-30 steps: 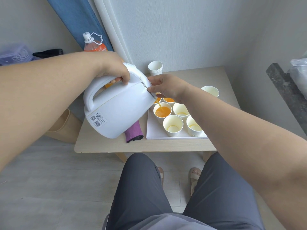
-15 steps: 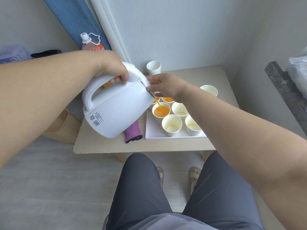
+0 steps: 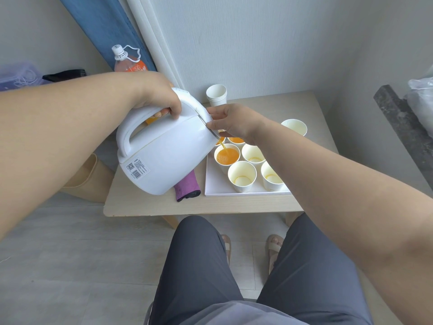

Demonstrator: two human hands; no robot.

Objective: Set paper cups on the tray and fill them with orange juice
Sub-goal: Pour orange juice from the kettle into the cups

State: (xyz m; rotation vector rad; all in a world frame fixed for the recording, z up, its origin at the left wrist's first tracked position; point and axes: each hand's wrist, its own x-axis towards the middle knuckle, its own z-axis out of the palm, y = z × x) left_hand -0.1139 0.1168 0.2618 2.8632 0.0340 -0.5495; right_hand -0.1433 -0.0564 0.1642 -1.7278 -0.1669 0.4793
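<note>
- Left hand (image 3: 159,99) grips tilted jug (image 3: 168,156) by the handle, centre left.
- Right hand (image 3: 234,123) pinches jug lid edge.
- Juice (image 3: 228,157) streams into cup (image 3: 221,167) on tray (image 3: 215,184).

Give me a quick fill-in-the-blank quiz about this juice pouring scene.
1. The left hand grips the white jug by its ____.
2. Juice streams into a cup standing on the white ____.
3. The folded cloth is coloured ____.
Missing words: handle; tray; purple.

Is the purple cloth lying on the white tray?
No, the purple cloth lies on the table, beside the tray.
</note>
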